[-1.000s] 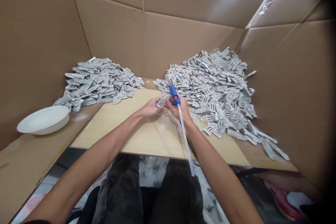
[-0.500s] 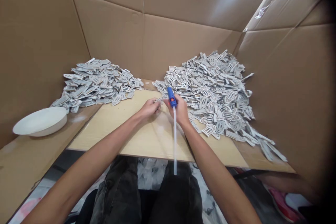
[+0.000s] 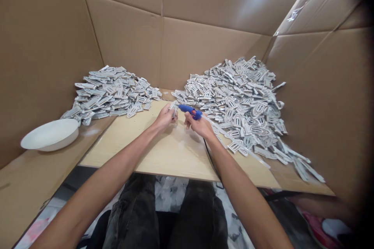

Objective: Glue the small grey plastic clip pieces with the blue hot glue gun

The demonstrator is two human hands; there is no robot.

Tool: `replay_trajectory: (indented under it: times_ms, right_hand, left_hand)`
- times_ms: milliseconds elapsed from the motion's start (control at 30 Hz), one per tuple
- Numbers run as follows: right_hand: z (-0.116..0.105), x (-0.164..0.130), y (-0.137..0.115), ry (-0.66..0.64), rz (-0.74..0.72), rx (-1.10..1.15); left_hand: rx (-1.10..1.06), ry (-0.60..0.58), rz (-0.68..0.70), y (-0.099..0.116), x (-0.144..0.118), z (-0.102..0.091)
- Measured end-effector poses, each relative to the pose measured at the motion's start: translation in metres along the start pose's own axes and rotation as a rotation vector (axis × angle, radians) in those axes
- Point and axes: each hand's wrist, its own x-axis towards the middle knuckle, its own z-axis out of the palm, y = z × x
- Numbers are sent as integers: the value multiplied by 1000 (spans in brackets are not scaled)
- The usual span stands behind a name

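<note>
My left hand pinches a small white arched window-shaped piece above the board. In my right hand is a blue hot glue gun, its nozzle pointing left at the piece; whether the tip touches it I cannot tell. A long clear glue stick sticks out of the gun's back end, slanting down to the right. A dark cord hangs below my right wrist.
Heaps of similar white pieces lie on the left and, larger, on the right. A white bowl stands at the left. Cardboard walls enclose the pale board.
The glue gun has turned from pointing away to pointing left, so its glue stick swung out to the right. My left hand has raised the arched piece toward the nozzle.
</note>
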Motion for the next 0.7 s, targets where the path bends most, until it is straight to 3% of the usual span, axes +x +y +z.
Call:
replay_trajectory:
  times_ms: [433, 700]
  right_hand:
    - [4, 0, -3, 21, 44, 24]
    - [6, -1, -5, 64, 35, -82]
  left_hand:
    - [25, -36, 28, -5, 2, -1]
    - [208, -54, 180, -24, 8, -12]
